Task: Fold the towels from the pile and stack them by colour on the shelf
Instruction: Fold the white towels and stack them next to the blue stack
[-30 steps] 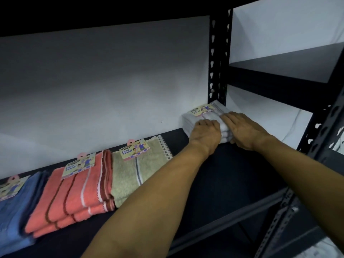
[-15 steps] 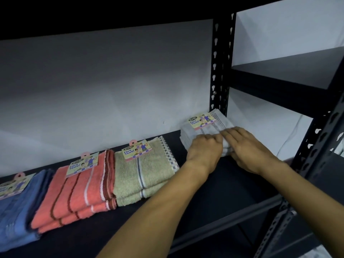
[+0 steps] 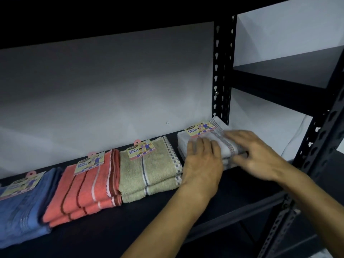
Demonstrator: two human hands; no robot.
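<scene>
Head view. You are working at the right end of the dark metal shelf board (image 3: 232, 185), where the stack of white folded terry towels with thin red-and-blue stripes (image 3: 214, 144) is sitting against the black perforated upright post (image 3: 222, 71) at the rear right corner. Your left hand (image 3: 202, 164) is lying on the near left part of that stack, fingers extended and flat, gripping nothing. Your right hand (image 3: 258, 155) is reaching across the near right part; it is motion-blurred, so you cannot tell whether its fingers are pinching the front fold or only pressing on it. Judging by this placement, you are squaring and flattening the stack so its folds are lining up with the row.

The colour order is running along the shelf board from the left end: the folded blue towels (image 3: 20, 207), the folded coral towels with dark red stripes (image 3: 83, 190), the folded olive-green towels with a checked border (image 3: 149, 174), then the white stack. Each pile is carrying a printed card label, for example the one on the white stack (image 3: 199, 129), at its rear edge, facing up, likely for identification.

Clearances: the green pile is lying just beside your left hand, so sideways room to the left is tight. The post is blocking travel to the right. A bare strip of shelf board is running along the front edge, giving you room to withdraw toward yourself.
</scene>
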